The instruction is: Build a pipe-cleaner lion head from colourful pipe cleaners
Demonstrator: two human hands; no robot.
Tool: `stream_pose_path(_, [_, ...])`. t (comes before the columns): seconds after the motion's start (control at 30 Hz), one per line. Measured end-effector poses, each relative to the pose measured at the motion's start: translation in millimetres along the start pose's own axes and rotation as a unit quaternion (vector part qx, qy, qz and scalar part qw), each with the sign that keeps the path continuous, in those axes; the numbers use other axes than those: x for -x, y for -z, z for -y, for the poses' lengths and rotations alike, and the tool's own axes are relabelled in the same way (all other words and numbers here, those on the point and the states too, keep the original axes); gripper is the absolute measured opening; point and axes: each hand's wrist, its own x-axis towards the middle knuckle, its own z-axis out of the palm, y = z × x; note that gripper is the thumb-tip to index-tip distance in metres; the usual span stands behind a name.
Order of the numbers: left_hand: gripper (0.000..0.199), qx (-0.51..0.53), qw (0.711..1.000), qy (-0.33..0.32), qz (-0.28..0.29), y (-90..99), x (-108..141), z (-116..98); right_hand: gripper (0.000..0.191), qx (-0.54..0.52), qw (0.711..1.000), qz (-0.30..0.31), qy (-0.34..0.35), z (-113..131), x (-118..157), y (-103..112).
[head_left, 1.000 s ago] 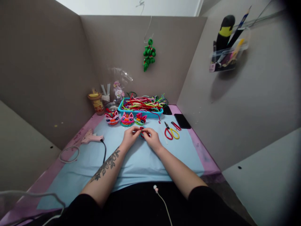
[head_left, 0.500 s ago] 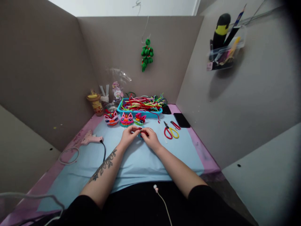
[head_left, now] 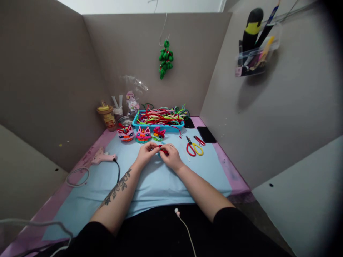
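Both hands meet above the light blue cloth (head_left: 150, 189) in front of three small colourful lion-head figures. My left hand (head_left: 146, 153) is closed, its thumb and fingertips pinching the left side of a small red and blue woven piece (head_left: 164, 151). From the other side my right hand (head_left: 171, 157) grips the same piece, thumb and fingers curled round it. Most of the piece is hidden by the fingers. The figures are a red one (head_left: 125, 135), a pink one (head_left: 143, 135) and a magenta and green one (head_left: 158, 134).
A blue tray (head_left: 158, 128) of coloured cords stands behind the figures. To the right lie scissors (head_left: 194, 148), a red cutter (head_left: 199, 140) and a black phone (head_left: 206, 135). A pink glue gun (head_left: 104, 157) with its cable lies left. Partition walls (head_left: 150, 53) enclose the table.
The view has tilted slightly, so the background sits a little higher in the picture. Both hands stay together on the piece; a bit more of its red part shows beside my right fingers.
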Motion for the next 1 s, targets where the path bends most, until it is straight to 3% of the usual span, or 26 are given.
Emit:
stream_pose_path(0.57, [0.031,0.017,1.000,0.006,0.016,1.5,0.0,-3.9,0.016,0.061,0.997,0.025,0.047,-1.2,-0.6,-0.1])
stream_pose_path(1.0, [0.028,0.014,1.000,0.000,0.013,2.0,-0.8,4.5,0.023,0.092,0.992,0.046,0.070,-2.3,-1.1,1.8])
